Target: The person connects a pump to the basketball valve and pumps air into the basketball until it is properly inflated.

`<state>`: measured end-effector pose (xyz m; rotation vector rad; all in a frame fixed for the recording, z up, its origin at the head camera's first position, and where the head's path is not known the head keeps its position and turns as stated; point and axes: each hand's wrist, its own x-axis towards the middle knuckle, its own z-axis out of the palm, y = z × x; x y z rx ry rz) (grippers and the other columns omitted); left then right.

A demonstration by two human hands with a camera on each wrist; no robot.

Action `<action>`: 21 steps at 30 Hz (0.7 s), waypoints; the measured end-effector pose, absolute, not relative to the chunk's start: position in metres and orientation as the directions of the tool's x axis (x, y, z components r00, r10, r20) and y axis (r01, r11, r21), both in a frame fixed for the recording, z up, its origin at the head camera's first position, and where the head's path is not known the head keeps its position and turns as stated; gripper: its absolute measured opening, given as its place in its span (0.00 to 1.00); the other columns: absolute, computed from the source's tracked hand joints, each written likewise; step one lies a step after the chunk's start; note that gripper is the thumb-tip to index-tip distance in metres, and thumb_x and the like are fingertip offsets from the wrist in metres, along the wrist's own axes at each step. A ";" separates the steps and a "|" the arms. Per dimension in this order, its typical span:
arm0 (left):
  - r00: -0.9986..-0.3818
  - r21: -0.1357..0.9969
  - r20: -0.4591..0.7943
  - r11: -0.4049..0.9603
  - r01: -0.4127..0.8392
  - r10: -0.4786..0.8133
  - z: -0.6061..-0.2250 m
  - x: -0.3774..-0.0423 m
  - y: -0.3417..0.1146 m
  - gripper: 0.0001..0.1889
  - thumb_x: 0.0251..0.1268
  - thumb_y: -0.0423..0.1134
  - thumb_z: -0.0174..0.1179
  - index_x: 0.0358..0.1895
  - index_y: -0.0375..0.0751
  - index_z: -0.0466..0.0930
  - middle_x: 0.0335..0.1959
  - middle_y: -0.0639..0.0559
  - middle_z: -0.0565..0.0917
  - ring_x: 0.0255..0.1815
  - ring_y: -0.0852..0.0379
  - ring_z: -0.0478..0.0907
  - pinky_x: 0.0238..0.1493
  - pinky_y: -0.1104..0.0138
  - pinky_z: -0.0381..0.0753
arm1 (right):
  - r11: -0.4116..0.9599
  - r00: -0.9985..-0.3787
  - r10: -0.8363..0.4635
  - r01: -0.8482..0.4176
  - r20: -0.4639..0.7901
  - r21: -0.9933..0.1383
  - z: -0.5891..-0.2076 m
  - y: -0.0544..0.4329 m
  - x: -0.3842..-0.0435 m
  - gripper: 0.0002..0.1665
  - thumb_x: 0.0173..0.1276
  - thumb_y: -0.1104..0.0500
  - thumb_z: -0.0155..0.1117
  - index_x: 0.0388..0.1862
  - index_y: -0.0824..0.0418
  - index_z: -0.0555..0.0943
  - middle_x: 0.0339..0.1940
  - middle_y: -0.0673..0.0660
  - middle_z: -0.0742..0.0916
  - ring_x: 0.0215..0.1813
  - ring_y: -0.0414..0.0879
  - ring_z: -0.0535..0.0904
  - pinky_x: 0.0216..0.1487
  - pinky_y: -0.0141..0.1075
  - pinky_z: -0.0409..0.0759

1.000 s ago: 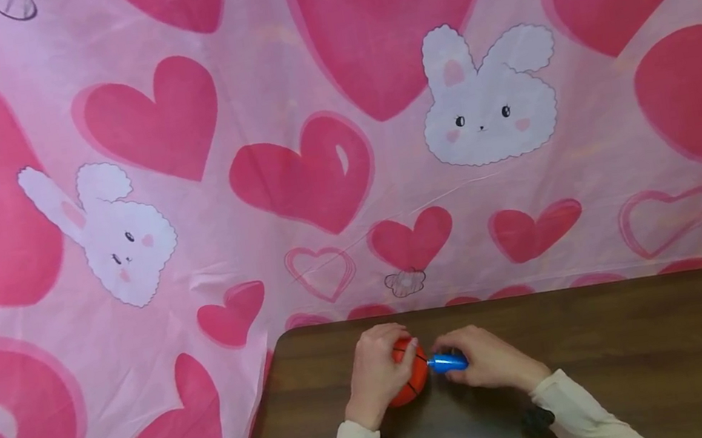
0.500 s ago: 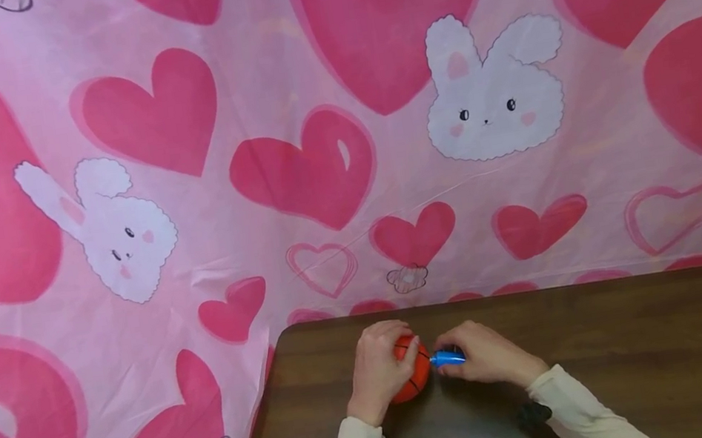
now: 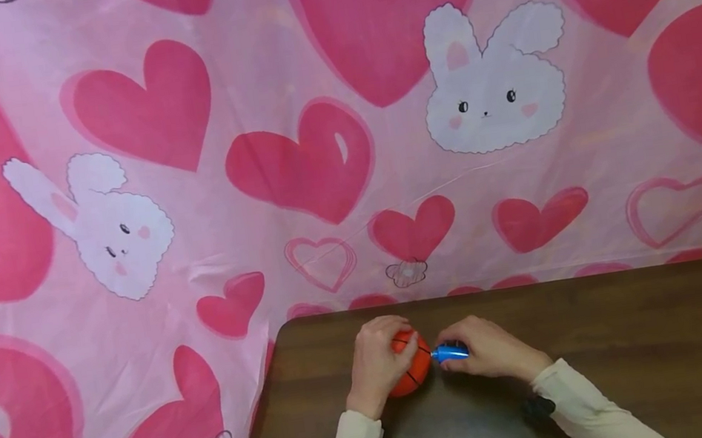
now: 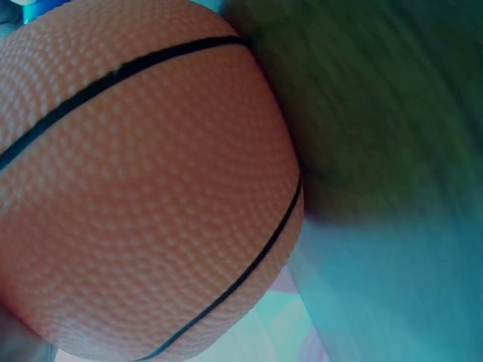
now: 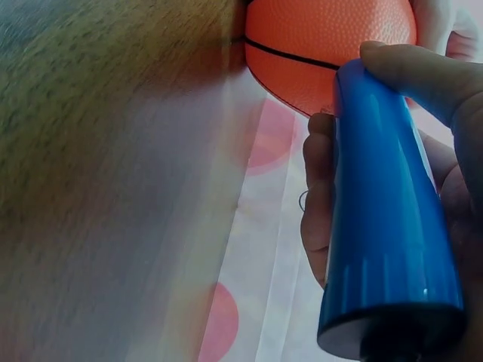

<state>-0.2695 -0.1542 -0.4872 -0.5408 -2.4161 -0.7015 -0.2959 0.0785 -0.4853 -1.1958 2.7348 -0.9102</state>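
A small orange toy basketball (image 3: 420, 368) with black lines rests on the table. My left hand (image 3: 377, 365) grips its left side and top, fingers curved over it. Pebbled ball skin fills most of the left wrist view. My right hand (image 3: 496, 350) holds a blue hand pump (image 3: 453, 352), lying roughly level, its narrow silvery tip meeting the ball's right side. How deep the tip sits is too small to tell. In the right wrist view, thumb and fingers wrap the blue barrel (image 5: 389, 204), and a black cap (image 5: 392, 328) closes its near end.
The brown wooden table (image 3: 644, 342) extends to the right of both hands. Behind and to the left hangs a pink cloth (image 3: 274, 57) with hearts and rabbit faces. A small dark object (image 3: 539, 406) shows by the right cuff.
The head view has tilted slightly, so the scene sits higher. Both hands keep their hold on the ball and the pump, with hardly any shift between them.
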 end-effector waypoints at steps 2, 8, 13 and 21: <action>-0.755 0.359 0.619 0.776 0.518 0.217 -0.488 -0.271 -0.155 0.08 0.60 0.41 0.75 0.41 0.47 0.93 0.44 0.54 0.93 0.48 0.56 0.89 0.59 0.57 0.89 | 0.531 -0.698 -0.682 -0.679 0.220 -0.508 -0.485 0.079 -0.296 0.14 0.64 0.50 0.77 0.47 0.52 0.89 0.39 0.43 0.91 0.36 0.30 0.79 0.41 0.29 0.85; -0.730 0.339 0.644 0.770 0.541 0.229 -0.491 -0.273 -0.156 0.06 0.60 0.41 0.75 0.38 0.46 0.92 0.42 0.54 0.93 0.46 0.57 0.89 0.56 0.60 0.90 | 0.521 -0.681 -0.693 -0.700 0.238 -0.488 -0.485 0.081 -0.296 0.15 0.64 0.49 0.77 0.47 0.52 0.89 0.40 0.43 0.91 0.37 0.31 0.79 0.40 0.31 0.83; -0.735 0.344 0.638 0.769 0.539 0.230 -0.491 -0.273 -0.157 0.06 0.60 0.41 0.75 0.38 0.47 0.92 0.42 0.55 0.93 0.46 0.57 0.89 0.56 0.60 0.90 | 0.526 -0.677 -0.697 -0.707 0.236 -0.473 -0.484 0.083 -0.296 0.16 0.65 0.47 0.76 0.48 0.51 0.88 0.42 0.44 0.91 0.39 0.32 0.80 0.42 0.32 0.84; -0.717 0.328 0.653 0.763 0.557 0.243 -0.490 -0.274 -0.158 0.05 0.60 0.41 0.75 0.37 0.47 0.92 0.41 0.55 0.93 0.46 0.57 0.89 0.56 0.60 0.90 | 0.503 -0.648 -0.713 -0.739 0.269 -0.448 -0.487 0.087 -0.298 0.15 0.65 0.49 0.77 0.48 0.53 0.89 0.42 0.44 0.92 0.39 0.32 0.81 0.42 0.33 0.84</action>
